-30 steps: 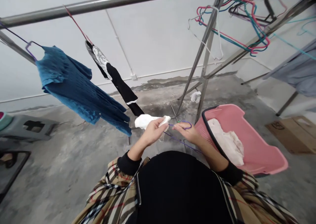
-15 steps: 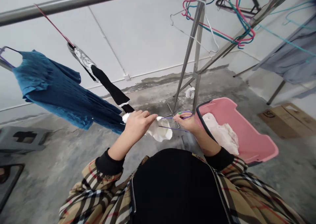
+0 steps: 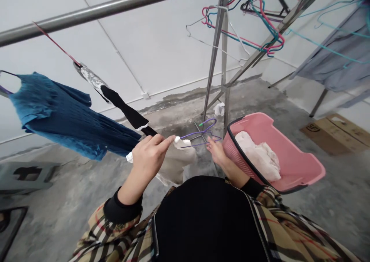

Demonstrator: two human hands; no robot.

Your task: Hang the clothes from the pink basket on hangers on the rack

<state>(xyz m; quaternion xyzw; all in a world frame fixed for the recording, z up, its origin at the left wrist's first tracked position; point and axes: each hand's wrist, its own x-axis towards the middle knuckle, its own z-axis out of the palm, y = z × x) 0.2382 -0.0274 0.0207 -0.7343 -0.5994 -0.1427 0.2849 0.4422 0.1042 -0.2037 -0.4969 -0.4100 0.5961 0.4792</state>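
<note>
On my feed, my left hand (image 3: 147, 165) is clenched on a white cloth (image 3: 181, 142), whose tip meets the left end of a purple wire hanger (image 3: 199, 133). My right hand (image 3: 216, 151) pinches the hanger's other end, just beside a pink laundry basket (image 3: 300, 165) holding white laundry (image 3: 257, 156).

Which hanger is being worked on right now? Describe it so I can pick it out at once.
Find the pink laundry basket, then the left hand and right hand beside it. Between them is a thin purple wire hanger, white cloth at its left end. Unlike the purple hanger in the hanging blue top, it is held in the hands.
</note>
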